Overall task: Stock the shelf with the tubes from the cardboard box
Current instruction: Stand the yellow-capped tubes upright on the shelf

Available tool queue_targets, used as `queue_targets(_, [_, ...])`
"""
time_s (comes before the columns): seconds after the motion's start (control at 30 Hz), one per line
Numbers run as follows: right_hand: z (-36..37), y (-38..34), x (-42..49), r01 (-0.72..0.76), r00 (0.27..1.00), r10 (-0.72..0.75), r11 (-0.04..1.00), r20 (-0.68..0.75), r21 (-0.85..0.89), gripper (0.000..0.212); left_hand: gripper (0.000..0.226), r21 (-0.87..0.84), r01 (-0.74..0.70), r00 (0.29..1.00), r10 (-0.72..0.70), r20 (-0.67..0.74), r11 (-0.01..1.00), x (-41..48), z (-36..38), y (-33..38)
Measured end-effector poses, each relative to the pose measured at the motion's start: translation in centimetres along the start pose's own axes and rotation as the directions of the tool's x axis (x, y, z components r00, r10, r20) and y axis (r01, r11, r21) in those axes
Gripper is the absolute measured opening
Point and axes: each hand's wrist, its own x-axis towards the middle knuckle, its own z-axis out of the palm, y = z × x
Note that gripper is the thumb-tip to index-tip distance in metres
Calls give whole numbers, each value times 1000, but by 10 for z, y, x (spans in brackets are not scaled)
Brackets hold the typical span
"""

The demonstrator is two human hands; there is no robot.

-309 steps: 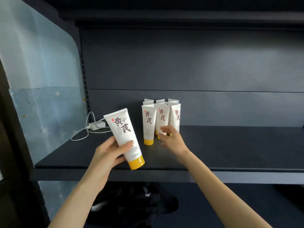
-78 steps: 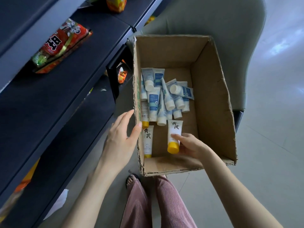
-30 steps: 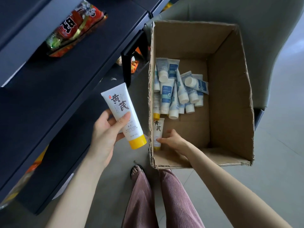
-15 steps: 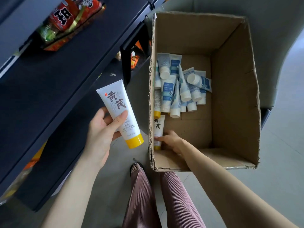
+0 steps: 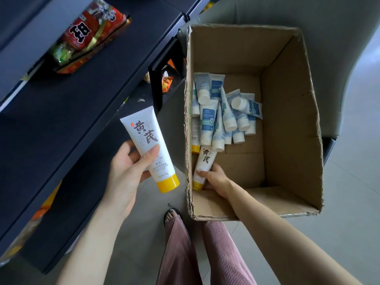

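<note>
An open cardboard box stands on the floor at my right. Inside it lie several white-and-blue tubes in a pile. My left hand holds a white tube with a yellow cap in the air, left of the box. My right hand reaches into the box's near left corner and grips a second white tube with a yellow cap. Another yellow-capped tube lies against the box's left wall, mostly hidden.
Dark shelves run along the left, one above the other. A red snack bag lies on an upper shelf, and more packets show lower down. My legs in striped trousers stand just before the box. Grey floor lies at right.
My right hand has closed round the yellow-capped tube in the box and tilted it up off the left wall. My left hand keeps its tube, almost in the same place.
</note>
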Motion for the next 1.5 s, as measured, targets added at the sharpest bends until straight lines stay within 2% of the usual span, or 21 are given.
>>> queue_targets(0.23, [3,-37,3,28,998,-10,962,-67,273,44,41,16,6,1000,-6,-12,1000,-9,-11,-3])
queue_targets(0.47, [-14,-26,-17,-87,996,84,963,25,255,45,36,1,19,1000,-19,-16,1000,-17,-14,-12])
queue_targets(0.6, [-23,-24,-37,-125,989,96,949,110,290,36,37,-2,8,1000,-8,-1,1000,-20,-10,-9])
queue_targets(0.73, [-28,-24,-64,-126,989,92,937,119,327,32,34,1,-15,1000,15,10,1000,-22,-8,-1])
queue_targets(0.87, [-37,-27,-103,0,997,-31,925,76,381,45,31,-1,-44,999,44,15,999,-28,-5,12])
queue_targets(1.0, [-43,-45,-151,239,955,-288,885,67,399,40,39,-17,-82,996,83,24,996,-41,-4,30])
queue_targets(1.1, [-41,-65,-187,374,899,-434,833,63,407,31,42,-44,-120,992,122,32,992,-55,-5,46])
queue_targets(1.27, [-25,-100,-242,533,797,-596,771,98,349,24,23,-59,-219,975,221,28,974,-82,-11,86])
queue_targets(1.4, [-7,-130,-286,686,682,-716,696,146,209,29,33,-63,-342,939,343,7,938,-105,-22,132])
queue_targets(1.5, [8,-153,-318,766,592,-788,616,172,184,31,36,-68,-424,906,423,-30,903,-123,-33,167])
